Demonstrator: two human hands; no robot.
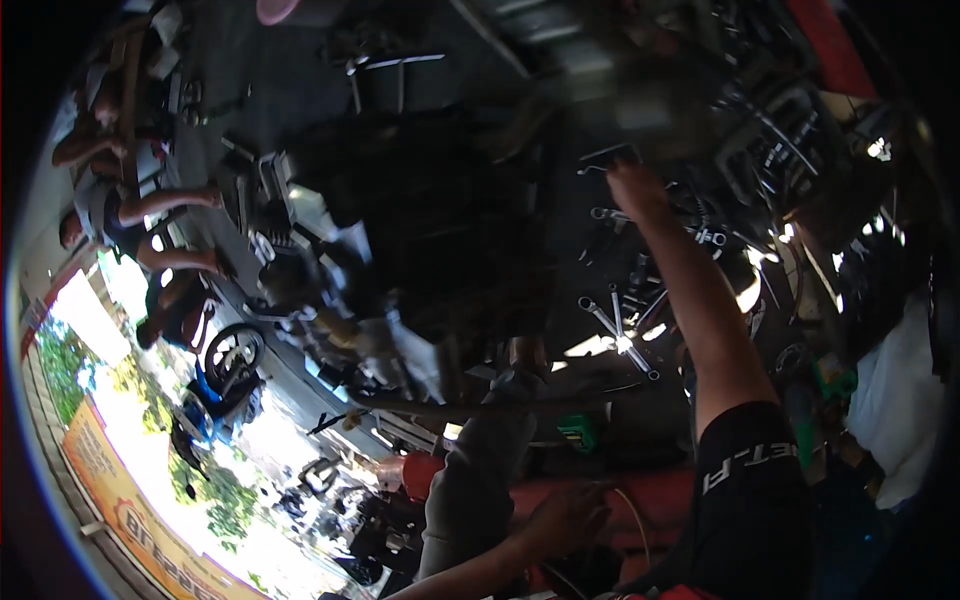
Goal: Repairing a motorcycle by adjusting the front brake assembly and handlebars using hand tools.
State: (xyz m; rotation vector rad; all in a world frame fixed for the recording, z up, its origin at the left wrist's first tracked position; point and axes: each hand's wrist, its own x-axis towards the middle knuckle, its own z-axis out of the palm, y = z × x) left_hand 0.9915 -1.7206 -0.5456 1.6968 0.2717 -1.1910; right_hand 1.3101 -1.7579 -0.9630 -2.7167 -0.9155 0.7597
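My right arm stretches far forward over the dark floor, and my right hand (634, 190) is among scattered hand tools. Its fingers look curled in beside a thin metal tool (606, 156) with bent ends; blur and shadow hide what lies in the grip. Several combination wrenches (618, 328) lie to the near side of that hand, and ring-ended ones (708, 237) lie under the forearm. My left hand (566, 522) hangs low near my lap, fingers loosely bent and apart, with nothing seen in it. A thin pale cable (637, 520) curves just to its right.
A large dark mechanical mass (440, 220) fills the middle. Long T-shaped tools (402, 75) lie at the far side. A green object (577, 432) sits near my legs. White sacking (900, 390) hangs at right. People (120, 215) sit at left, near a blue motorcycle (215, 390).
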